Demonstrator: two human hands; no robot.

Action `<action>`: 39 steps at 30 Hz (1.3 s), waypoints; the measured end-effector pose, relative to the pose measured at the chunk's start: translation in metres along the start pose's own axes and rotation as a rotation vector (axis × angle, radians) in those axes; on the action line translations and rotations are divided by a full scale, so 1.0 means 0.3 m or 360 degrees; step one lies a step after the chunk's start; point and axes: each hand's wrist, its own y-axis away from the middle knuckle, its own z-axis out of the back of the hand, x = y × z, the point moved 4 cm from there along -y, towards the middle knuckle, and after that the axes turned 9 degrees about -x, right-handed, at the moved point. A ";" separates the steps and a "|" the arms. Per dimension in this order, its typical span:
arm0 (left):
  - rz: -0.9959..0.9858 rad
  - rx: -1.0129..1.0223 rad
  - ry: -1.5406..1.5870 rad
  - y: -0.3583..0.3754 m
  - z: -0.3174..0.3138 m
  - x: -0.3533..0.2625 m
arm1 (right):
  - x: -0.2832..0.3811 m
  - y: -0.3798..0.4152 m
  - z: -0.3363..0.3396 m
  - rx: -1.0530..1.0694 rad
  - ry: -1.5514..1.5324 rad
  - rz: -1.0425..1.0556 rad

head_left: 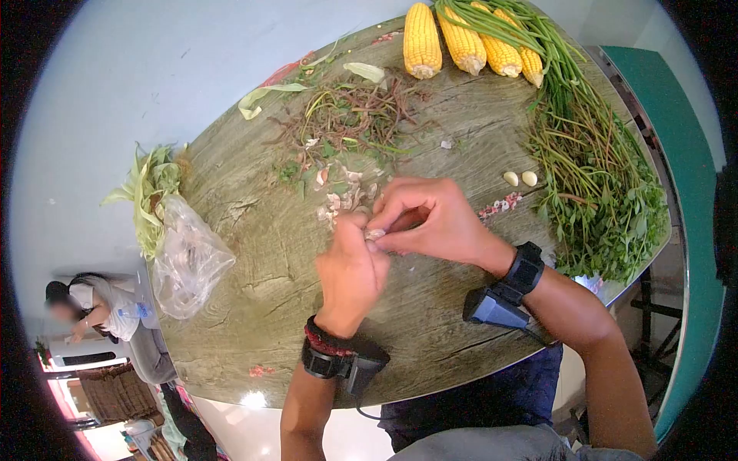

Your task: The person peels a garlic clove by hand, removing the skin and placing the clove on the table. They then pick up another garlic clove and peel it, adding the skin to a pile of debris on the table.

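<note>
1. Currently working, by the look of it, at stripping skin from a garlic clove (375, 234), holding it over the middle of the wood-grain table (261, 230).
2. Pinching the clove between thumb and fingertip of the right hand (443, 223), leaving no gap beyond its thickness; curling the left hand (352, 269) tightly, seemingly gripping the same clove, fingertips partly hidden.
3. Calling, probably, for a firm left-side hold and a short pull on loose skin, without squeezing the clove free.
4. Seeing two peeled cloves (510, 178) lying side by side near the greens (607, 223); spotting papery skins (334, 201) just beyond the left hand.
5. Checking containers: finding a clear plastic bag (191, 265) slumping at the table's left edge, against corn husks (157, 173); making out no definite contents, nor telling whether any husk is reaching inside.
</note>
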 end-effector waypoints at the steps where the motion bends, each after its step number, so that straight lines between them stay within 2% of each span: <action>1: -0.0006 0.0006 0.0038 0.001 0.001 0.002 | -0.002 0.002 -0.001 0.0012 -0.0032 -0.0056; 6: 0.0070 0.0032 0.0288 -0.004 0.011 -0.001 | -0.015 0.006 0.001 -0.0026 -0.0202 -0.0229; 8: 0.0090 0.0070 0.0334 -0.008 0.015 -0.007 | -0.011 0.005 0.002 0.0001 -0.0144 -0.0190; 12: 0.0091 0.0072 0.0306 -0.004 0.011 -0.003 | -0.002 0.003 0.002 0.0021 -0.0018 -0.0150; 21: 0.0023 0.0128 0.0253 0.004 0.005 -0.003 | 0.005 0.005 0.006 0.0023 -0.0115 -0.0093; 26: 0.0112 0.0204 0.0293 0.003 0.012 -0.006 | 0.000 0.009 0.012 0.0056 -0.0149 -0.0263; 29: 0.0132 0.0145 0.0500 0.003 0.011 0.001 | -0.009 0.007 0.012 0.0012 -0.0224 -0.0389; 32: 0.0086 0.0045 0.0501 0.011 0.014 0.012 | -0.002 0.000 0.008 -0.0001 -0.0322 -0.0541; 35: -0.0027 -0.0336 0.0779 0.010 0.033 0.024 | 0.020 -0.005 0.010 0.0037 -0.0341 -0.0653; 39: -0.0273 -0.0278 0.0567 -0.007 0.071 -0.024 | -0.006 -0.006 0.006 0.0063 -0.0603 -0.0538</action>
